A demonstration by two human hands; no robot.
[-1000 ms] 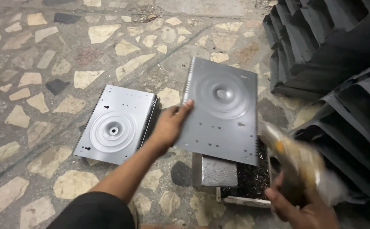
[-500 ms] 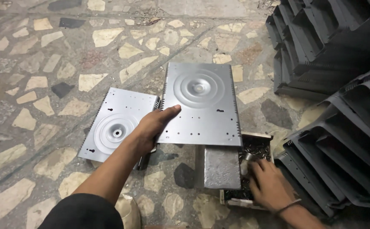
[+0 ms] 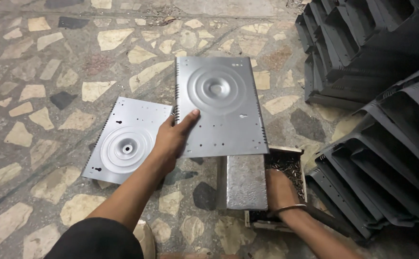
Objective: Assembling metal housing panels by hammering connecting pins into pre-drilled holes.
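My left hand (image 3: 173, 139) grips the lower left edge of a grey metal plate (image 3: 219, 103) with a round embossed centre, holding it tilted above the floor. A second, similar metal plate (image 3: 125, 141) lies flat on the stone floor just left of that hand. My right hand (image 3: 280, 187) reaches down into a shallow box (image 3: 286, 165) filled with small dark screws, its fingers buried among them. A rectangular metal block (image 3: 246, 181) lies at the left side of the box, next to my right hand.
Stacks of dark moulded metal housings (image 3: 387, 144) fill the right side, with another stack (image 3: 343, 43) at the upper right. The floor (image 3: 51, 72) is irregular stone mosaic.
My left hand has lifted the plate and shifted it leftward. My right hand, which held an object in the air a second ago, has come down into the screw box.
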